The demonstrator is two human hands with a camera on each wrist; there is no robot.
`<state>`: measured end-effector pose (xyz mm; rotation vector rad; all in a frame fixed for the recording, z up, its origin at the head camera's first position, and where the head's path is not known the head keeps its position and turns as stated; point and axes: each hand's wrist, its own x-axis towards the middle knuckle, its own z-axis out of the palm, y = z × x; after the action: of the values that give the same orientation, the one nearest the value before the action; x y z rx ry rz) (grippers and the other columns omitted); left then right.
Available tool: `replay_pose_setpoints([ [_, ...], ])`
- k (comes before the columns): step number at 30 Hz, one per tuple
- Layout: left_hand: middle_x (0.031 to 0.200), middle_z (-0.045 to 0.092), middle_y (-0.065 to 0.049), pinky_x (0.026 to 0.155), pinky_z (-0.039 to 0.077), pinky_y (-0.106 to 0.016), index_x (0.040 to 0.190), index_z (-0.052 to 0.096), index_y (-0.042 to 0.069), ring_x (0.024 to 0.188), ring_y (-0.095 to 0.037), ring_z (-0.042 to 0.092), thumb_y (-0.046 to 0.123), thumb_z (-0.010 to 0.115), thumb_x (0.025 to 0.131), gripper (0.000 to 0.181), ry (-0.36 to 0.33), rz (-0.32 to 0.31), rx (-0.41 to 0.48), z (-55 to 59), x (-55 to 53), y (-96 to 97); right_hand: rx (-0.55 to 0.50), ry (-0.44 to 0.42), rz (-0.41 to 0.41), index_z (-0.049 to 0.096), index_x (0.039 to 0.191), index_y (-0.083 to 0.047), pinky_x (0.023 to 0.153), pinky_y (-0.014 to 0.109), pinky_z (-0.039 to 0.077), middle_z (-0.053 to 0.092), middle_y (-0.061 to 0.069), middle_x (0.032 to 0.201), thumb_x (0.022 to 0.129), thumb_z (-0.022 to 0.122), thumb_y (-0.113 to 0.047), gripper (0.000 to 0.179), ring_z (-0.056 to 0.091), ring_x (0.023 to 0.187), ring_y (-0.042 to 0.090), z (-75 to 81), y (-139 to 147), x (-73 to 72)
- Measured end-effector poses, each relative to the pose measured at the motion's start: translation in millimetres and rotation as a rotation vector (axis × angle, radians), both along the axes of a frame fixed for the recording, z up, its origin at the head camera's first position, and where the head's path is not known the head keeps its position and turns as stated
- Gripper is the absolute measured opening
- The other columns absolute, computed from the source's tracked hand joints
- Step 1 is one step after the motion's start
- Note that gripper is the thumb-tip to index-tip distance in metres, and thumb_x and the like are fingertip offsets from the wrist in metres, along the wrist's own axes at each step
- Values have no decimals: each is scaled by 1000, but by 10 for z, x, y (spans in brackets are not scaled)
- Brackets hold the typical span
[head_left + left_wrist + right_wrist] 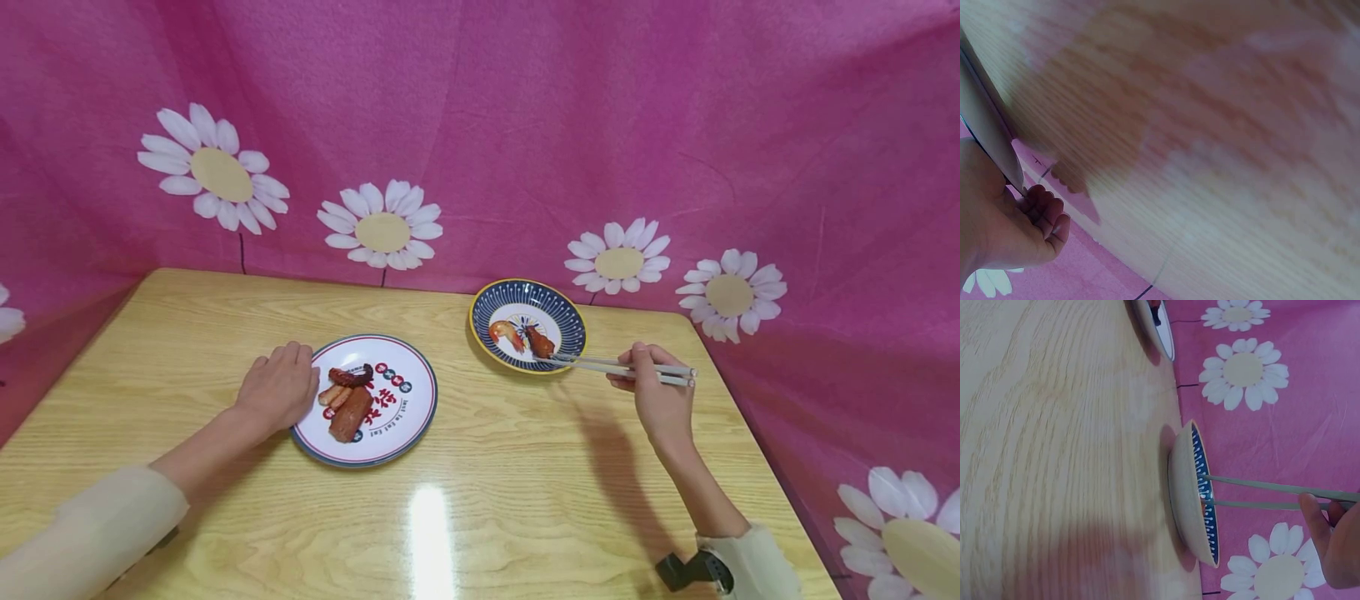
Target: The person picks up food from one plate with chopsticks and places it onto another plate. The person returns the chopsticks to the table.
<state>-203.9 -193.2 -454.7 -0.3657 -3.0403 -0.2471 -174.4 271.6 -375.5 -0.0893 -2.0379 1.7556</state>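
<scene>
My left hand (pixel 279 387) holds the left rim of a white plate (pixel 408 425); its fingers curl at the rim in the left wrist view. On that plate lie a reddish-brown chunk of food (pixel 351 415), a dark curled piece (pixel 351 376) and a paler piece (pixel 334 395). My right hand (pixel 663 404) holds a pair of chopsticks (pixel 596 365) near their back ends. Their tips reach into a blue patterned bowl (pixel 483 310), at a glossy brown meat piece (pixel 540 342). Whether they pinch it cannot be made out. A shrimp (pixel 506 335) lies beside it.
The wood-grain table (pixel 510 500) carries both dishes, with the bowl near the back edge and the plate nearer, to its left. Behind and along the sides hangs a pink cloth (pixel 495 150) printed with white daisies.
</scene>
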Motion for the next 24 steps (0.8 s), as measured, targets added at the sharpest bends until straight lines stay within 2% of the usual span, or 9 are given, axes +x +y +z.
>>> replay_pose_setpoints([
  [4,90,48,-19,72,43,-50,104,49,-10,90,-38,52,16,44,102,27,8,-4,0,-3,5,-3,-20,13,20,62,90,18,62,29,56,68,6,79,102,55,-13,34,72,67,14,29,-37,10],
  [11,90,48,-19,72,43,-50,103,49,-11,89,-38,52,16,43,102,27,16,-10,4,-3,13,-8,-38,30,85,69,83,4,64,31,57,69,9,82,102,55,-9,27,73,70,17,70,-126,26],
  [18,90,48,-19,72,43,-50,103,49,-10,89,-38,52,16,44,102,27,20,-11,11,2,11,-1,-87,20,167,66,87,11,64,31,57,69,13,83,103,53,-8,28,72,68,16,68,-262,61],
  [23,91,49,-20,72,44,-51,104,49,-11,91,-38,53,16,45,102,28,15,-7,4,3,11,4,-144,20,236,68,85,4,64,32,57,69,10,81,103,52,-6,26,72,67,16,44,-371,73],
  [24,92,49,-20,73,44,-51,105,49,-11,91,-38,53,16,45,102,28,12,-6,5,4,11,5,-147,19,249,67,85,6,64,32,57,68,9,81,103,52,-5,26,72,67,17,40,-393,74],
])
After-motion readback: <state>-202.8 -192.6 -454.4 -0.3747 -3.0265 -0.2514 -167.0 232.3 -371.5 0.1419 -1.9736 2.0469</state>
